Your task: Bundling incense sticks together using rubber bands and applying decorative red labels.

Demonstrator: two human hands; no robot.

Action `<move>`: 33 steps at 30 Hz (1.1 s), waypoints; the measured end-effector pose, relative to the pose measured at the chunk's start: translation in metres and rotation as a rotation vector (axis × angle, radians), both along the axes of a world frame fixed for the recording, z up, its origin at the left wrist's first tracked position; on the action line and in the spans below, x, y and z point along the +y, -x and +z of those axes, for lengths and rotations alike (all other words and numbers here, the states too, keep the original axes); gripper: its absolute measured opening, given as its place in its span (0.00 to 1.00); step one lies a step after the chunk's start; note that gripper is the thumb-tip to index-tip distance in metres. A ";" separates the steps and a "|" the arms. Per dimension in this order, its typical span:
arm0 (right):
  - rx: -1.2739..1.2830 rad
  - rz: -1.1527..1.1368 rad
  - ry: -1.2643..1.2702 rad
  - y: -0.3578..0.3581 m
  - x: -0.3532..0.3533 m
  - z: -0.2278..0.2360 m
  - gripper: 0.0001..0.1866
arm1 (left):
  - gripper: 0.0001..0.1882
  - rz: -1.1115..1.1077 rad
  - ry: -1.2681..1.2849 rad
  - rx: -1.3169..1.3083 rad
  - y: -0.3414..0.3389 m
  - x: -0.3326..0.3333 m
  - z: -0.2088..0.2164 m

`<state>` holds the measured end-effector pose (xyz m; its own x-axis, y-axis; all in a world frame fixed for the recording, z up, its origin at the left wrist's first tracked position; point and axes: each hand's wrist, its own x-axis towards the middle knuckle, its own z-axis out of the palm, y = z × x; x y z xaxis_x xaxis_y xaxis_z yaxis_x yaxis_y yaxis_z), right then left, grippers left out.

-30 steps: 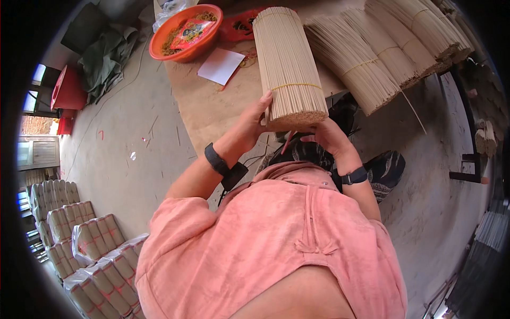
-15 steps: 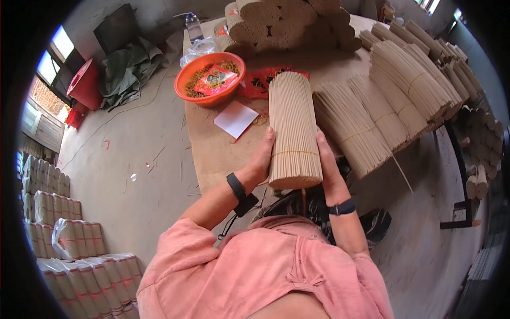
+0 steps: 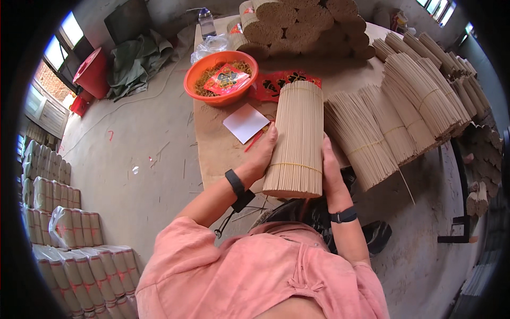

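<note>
Head view: left fingers (image 3: 272, 136), right fingers (image 3: 328, 153) pressing sides of cylindrical stick bundle (image 3: 298, 130), ridged, pale, yellow-banded

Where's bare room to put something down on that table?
On the table, mostly bare patches lie between the white square, left edge and left hand, and just in front of the stacked bundles. The right side is crowded with fanned stick bundles.

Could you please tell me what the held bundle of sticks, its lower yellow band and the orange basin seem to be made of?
Bundle of sticks: probably wood or bamboo, matte, judging by the pale tan, slender rods.
Lower yellow band: perhaps rubber, as it hugs the sticks; finish too small to tell.
Orange basin: probably plastic, smooth, given its even colour and sheen.
</note>
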<state>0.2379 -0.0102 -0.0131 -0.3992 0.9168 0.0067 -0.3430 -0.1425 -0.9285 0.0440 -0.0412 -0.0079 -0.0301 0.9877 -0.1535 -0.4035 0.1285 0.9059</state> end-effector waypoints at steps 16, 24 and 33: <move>0.062 0.073 0.241 -0.008 -0.008 0.006 0.36 | 0.42 -0.144 -0.008 0.032 -0.002 -0.003 0.005; -0.003 -0.064 0.177 -0.019 -0.010 -0.007 0.38 | 0.34 -0.114 -0.020 0.115 0.017 -0.011 -0.020; 0.110 0.086 0.315 -0.011 -0.019 0.013 0.36 | 0.33 -0.075 0.063 0.028 0.011 -0.005 -0.001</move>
<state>0.2492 -0.0287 0.0000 -0.4875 0.8439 -0.2239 -0.4129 -0.4488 -0.7926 0.0326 -0.0459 -0.0093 0.0378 0.9758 -0.2156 -0.3650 0.2143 0.9060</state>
